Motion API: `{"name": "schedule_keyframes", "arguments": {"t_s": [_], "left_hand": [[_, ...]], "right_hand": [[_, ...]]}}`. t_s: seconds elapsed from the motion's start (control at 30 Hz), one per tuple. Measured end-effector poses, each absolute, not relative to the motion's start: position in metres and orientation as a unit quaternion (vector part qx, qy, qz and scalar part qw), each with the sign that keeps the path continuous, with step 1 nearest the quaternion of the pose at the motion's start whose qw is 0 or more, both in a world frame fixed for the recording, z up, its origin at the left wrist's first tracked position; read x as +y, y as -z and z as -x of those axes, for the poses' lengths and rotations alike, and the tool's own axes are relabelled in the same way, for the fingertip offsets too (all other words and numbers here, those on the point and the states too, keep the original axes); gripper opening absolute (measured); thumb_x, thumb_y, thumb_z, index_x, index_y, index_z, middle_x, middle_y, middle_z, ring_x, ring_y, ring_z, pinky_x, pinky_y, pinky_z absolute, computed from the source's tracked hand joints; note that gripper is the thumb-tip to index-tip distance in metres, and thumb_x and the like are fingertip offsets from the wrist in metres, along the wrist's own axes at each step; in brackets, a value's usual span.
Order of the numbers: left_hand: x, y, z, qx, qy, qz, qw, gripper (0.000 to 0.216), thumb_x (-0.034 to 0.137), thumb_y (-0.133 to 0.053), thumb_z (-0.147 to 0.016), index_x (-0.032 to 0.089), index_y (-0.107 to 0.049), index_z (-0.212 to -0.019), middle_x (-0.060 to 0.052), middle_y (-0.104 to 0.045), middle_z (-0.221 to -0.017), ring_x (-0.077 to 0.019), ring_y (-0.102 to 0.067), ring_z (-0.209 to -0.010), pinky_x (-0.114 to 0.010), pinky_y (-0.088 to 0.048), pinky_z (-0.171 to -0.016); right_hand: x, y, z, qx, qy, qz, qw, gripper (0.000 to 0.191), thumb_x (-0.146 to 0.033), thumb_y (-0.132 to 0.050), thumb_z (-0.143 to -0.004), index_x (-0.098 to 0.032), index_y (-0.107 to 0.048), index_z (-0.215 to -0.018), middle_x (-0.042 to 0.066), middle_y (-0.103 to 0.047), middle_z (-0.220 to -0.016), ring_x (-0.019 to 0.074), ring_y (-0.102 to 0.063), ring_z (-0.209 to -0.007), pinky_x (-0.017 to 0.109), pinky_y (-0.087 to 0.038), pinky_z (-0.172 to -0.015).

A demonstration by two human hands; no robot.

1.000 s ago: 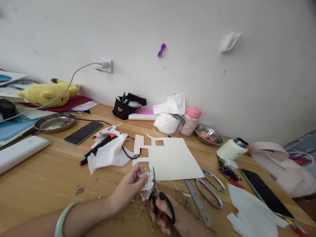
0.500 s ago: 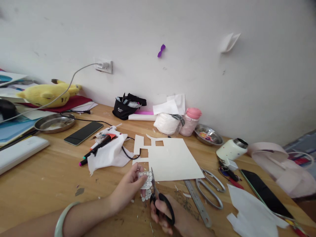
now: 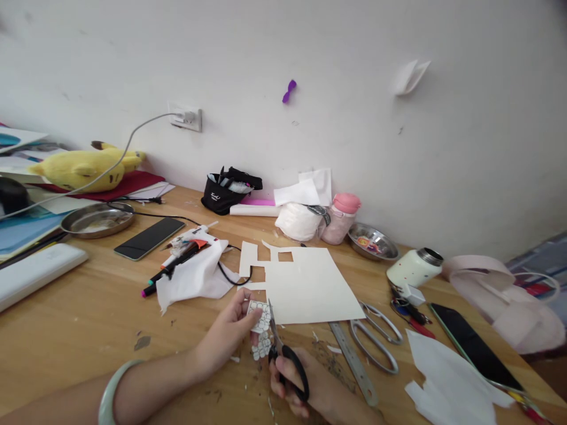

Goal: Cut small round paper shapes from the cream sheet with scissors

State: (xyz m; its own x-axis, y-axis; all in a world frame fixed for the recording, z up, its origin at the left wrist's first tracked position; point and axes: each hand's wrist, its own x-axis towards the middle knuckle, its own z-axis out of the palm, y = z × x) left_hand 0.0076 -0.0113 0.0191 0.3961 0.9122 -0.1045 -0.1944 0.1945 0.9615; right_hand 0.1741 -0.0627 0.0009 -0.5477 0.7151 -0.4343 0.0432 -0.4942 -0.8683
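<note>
Between the thumb and fingers of my left hand (image 3: 237,319) is a small piece of white paper (image 3: 262,319) printed with black rounded outlines. Part of it hangs down below my fingers. My right hand (image 3: 295,378) grips black-handled scissors (image 3: 287,366), thumb and fingers in the loops. Their blades point up and away along the paper's right edge; I cannot tell how far apart they are. Just beyond both hands lies a large cream sheet (image 3: 312,289) with rectangular cut-outs on its left side.
Right of my hands are a metal ruler (image 3: 354,366), grey-handled scissors (image 3: 376,339), torn white paper (image 3: 452,378) and a phone (image 3: 476,348). A glue gun (image 3: 199,236), markers (image 3: 172,268) and crumpled white cloth or paper (image 3: 195,280) lie left. Bottles and a black pouch (image 3: 230,192) stand behind.
The paper piece has shifted very slightly left and up in my left hand. The scissors stay beside its right edge, with hardly any other movement.
</note>
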Motion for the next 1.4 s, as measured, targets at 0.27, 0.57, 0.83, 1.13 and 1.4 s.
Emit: {"name": "schedule_keyframes", "arguments": {"t_s": [0.27, 0.57, 0.83, 1.13, 1.4], "left_hand": [[-0.01, -0.018, -0.007, 0.372, -0.41, -0.484, 0.678, 0.026, 0.037, -0.057, -0.074, 0.02, -0.038, -0.079, 0.009, -0.052, -0.058, -0.0053, -0.045, -0.041, -0.017, -0.038, -0.043], [-0.008, -0.015, -0.006, 0.371, -0.418, -0.486, 0.672, 0.025, 0.039, -0.057, -0.074, 0.019, -0.043, -0.078, 0.008, -0.049, -0.059, -0.0056, -0.043, -0.044, -0.018, -0.038, -0.044], [-0.007, -0.014, -0.004, 0.375, -0.416, -0.491, 0.667, 0.022, 0.038, -0.056, -0.076, 0.018, -0.047, -0.08, 0.007, -0.05, -0.064, -0.0049, -0.043, -0.044, -0.018, -0.039, -0.047], [-0.007, -0.014, -0.006, 0.36, -0.414, -0.474, 0.689, 0.027, 0.039, -0.06, -0.073, 0.019, -0.043, -0.074, 0.008, -0.049, -0.057, -0.006, -0.044, -0.043, -0.019, -0.039, -0.045], [-0.009, -0.008, -0.006, 0.365, -0.317, -0.51, 0.712, 0.036, 0.05, -0.058, -0.071, 0.017, -0.043, -0.071, 0.004, -0.054, -0.056, -0.0073, -0.049, -0.043, -0.019, -0.034, -0.044]], "right_hand": [[-0.062, -0.002, -0.174, -0.453, -0.747, 0.437, 0.216, 0.056, -0.07, -0.051, -0.064, -0.015, -0.041, -0.074, -0.006, -0.045, -0.057, -0.002, -0.027, -0.032, 0.013, -0.021, -0.03], [-0.063, -0.007, -0.174, -0.466, -0.725, 0.465, 0.201, 0.056, -0.07, -0.051, -0.063, -0.015, -0.042, -0.071, -0.006, -0.044, -0.056, -0.002, -0.026, -0.032, 0.014, -0.018, -0.03], [-0.062, -0.002, -0.176, -0.476, -0.727, 0.453, 0.197, 0.05, -0.064, -0.052, -0.069, -0.015, -0.043, -0.069, -0.006, -0.044, -0.056, -0.0012, -0.026, -0.034, 0.014, -0.018, -0.029], [-0.062, 0.001, -0.176, -0.451, -0.739, 0.444, 0.229, 0.053, -0.067, -0.053, -0.066, -0.015, -0.042, -0.071, -0.006, -0.045, -0.056, -0.0021, -0.025, -0.033, 0.013, -0.017, -0.029], [-0.059, 0.004, -0.173, -0.421, -0.755, 0.429, 0.264, 0.055, -0.068, -0.053, -0.064, -0.014, -0.042, -0.071, -0.005, -0.046, -0.054, -0.002, -0.026, -0.029, 0.014, -0.018, -0.028]]}}
